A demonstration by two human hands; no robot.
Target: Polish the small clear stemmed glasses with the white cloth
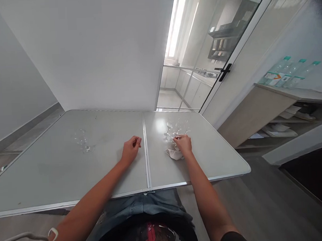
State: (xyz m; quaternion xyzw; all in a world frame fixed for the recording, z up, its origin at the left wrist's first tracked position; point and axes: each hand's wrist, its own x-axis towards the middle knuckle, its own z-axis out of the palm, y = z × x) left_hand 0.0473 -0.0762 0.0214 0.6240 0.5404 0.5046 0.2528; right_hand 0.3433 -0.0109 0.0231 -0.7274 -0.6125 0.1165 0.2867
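Note:
My left hand [130, 148] is over the middle of the table, left of the seam, its fingers curled closed with nothing visible in them. On the right half, my right hand [183, 144] has its fingertips pinched together at the near edge of several clear stemmed glasses [167, 130]. Whether the fingertips grip a glass foot or something else is hidden. A crumpled pale cloth [174, 154] lies beneath and left of that hand, partly covered by it. Farther left, a clear stemmed glass [81, 137] lies on its side, its outline faint.
The light grey table [118, 128] has a metal edge and a central seam [146, 154]. Behind it are a white wall and a glass door [190, 60] with a black handle. At right, a shelf unit [261, 109] carries several plastic bottles [280, 73]. A pale cable [23, 236] is at lower left.

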